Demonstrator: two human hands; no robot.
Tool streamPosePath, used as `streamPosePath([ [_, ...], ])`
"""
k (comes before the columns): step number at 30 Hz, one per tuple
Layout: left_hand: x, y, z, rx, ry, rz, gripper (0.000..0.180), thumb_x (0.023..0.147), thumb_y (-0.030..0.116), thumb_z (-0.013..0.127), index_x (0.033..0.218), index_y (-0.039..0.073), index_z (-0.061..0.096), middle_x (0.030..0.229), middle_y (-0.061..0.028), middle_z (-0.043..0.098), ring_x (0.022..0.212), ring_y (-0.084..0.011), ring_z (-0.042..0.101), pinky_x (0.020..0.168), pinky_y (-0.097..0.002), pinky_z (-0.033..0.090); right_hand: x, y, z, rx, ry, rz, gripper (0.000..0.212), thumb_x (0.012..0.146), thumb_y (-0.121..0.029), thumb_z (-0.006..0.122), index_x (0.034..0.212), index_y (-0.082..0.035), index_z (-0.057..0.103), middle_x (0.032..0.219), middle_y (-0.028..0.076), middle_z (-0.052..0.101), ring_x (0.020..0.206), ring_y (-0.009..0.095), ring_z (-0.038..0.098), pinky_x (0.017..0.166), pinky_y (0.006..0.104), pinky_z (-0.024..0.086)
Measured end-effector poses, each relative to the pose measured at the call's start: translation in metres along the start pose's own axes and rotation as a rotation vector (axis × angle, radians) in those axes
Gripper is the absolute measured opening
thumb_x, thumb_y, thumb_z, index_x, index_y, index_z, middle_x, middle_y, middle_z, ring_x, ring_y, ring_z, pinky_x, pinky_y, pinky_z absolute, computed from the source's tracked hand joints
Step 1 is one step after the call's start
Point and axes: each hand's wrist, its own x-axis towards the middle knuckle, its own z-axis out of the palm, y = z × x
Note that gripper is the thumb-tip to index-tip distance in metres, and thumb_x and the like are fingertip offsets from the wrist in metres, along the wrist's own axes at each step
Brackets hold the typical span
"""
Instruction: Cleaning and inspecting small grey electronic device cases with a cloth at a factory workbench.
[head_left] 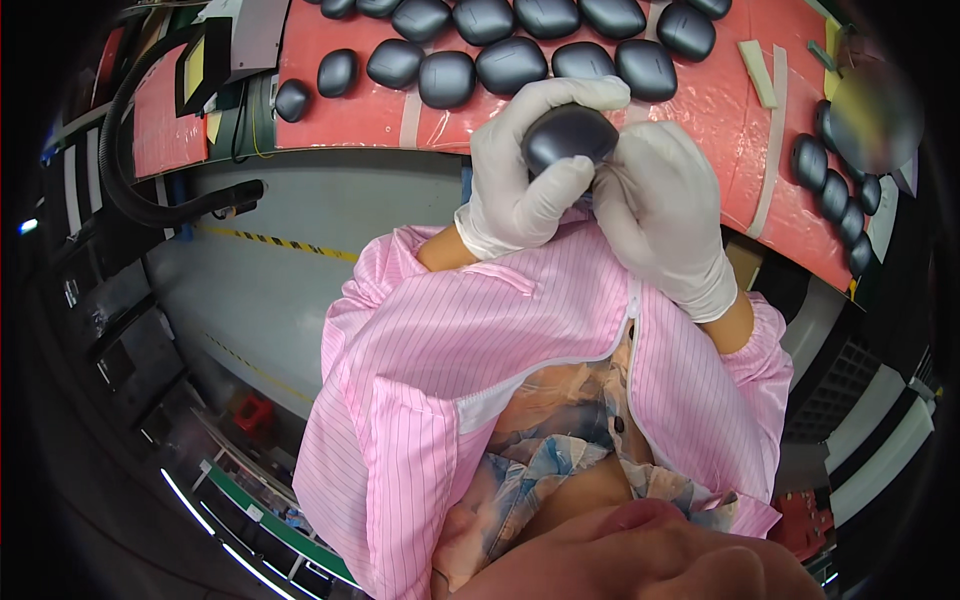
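Both my hands wear white gloves and meet just in front of the table's near edge. My left hand (520,170) is closed around a dark grey, rounded earbud case (568,138), fingers over its far side and thumb on its near side. Against the right end of that case, my right hand (665,205) has its fingers bent and pressed together. Whatever those fingertips pinch, if anything, is hidden. Beyond my hands, several similar earbud cases (447,80) lie in rows on the red table covering (350,122).
More cases (835,195) lie in a group at the right. A pale strip (757,74) rests on the covering near them. A black flexible hose (115,165) curves down at the left. Grey floor with yellow-black tape (285,243) shows below the table.
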Motion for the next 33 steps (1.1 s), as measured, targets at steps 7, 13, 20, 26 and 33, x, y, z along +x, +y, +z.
streamPosePath([
  [7,0.005,-0.006,0.004,-0.297,0.052,-0.048,0.069,0.092,0.06,0.045,0.115,-0.005,0.057,0.111,-0.0152,0.064,0.103,-0.0209,0.062,0.091,-0.033,0.049,-0.009,0.005,-0.005,0.728,0.226,0.497,0.016,0.09,0.002,0.052,0.101,0.001,0.064,0.09,0.001,0.06,0.085,0.008,0.055,0.074,0.022,0.042],
  [13,0.003,-0.003,0.014,-0.511,0.088,-0.216,0.065,0.096,0.057,0.039,0.113,-0.003,0.058,0.109,-0.0146,0.064,0.104,-0.0224,0.061,0.094,-0.0355,0.048,-0.009,0.014,-0.003,-0.143,0.06,-0.085,0.033,0.069,0.006,0.067,0.098,-0.01,0.073,0.083,0.005,0.061,0.072,0.022,0.056,0.063,0.0316,0.044],
  [20,0.008,-0.015,0.017,-0.383,0.064,-0.091,0.068,0.095,0.06,0.04,0.11,-0.003,0.059,0.109,-0.0132,0.064,0.101,-0.0182,0.061,0.087,-0.0298,0.049,-0.006,0.002,-0.004,-0.027,0.152,0.002,0.035,0.076,0.015,0.064,0.107,0.001,0.065,0.088,0.008,0.062,0.077,0.021,0.059,0.068,0.0283,0.047],
  [26,0.005,-0.022,0.024,-0.422,0.126,-0.066,0.066,0.092,0.057,0.051,0.114,-0.005,0.056,0.11,-0.0137,0.063,0.098,-0.0163,0.059,0.089,-0.03,0.047,0.006,-0.02,0.009,-0.043,0.008,-0.007,0.018,0.076,0.002,0.063,0.094,0.001,0.063,0.081,0.011,0.059,0.07,0.026,0.056,0.063,0.0317,0.044],
  [33,0.011,-0.007,0.013,-0.481,0.082,-0.101,0.074,0.089,0.065,0.048,0.114,-0.005,0.056,0.105,-0.0163,0.065,0.095,-0.0193,0.063,0.086,-0.0307,0.05,-0.016,-0.001,-0.008,0.428,0.308,0.452,0.018,0.083,0.001,0.06,0.099,-0.002,0.066,0.096,0.007,0.064,0.076,0.019,0.059,0.069,0.0283,0.047],
])
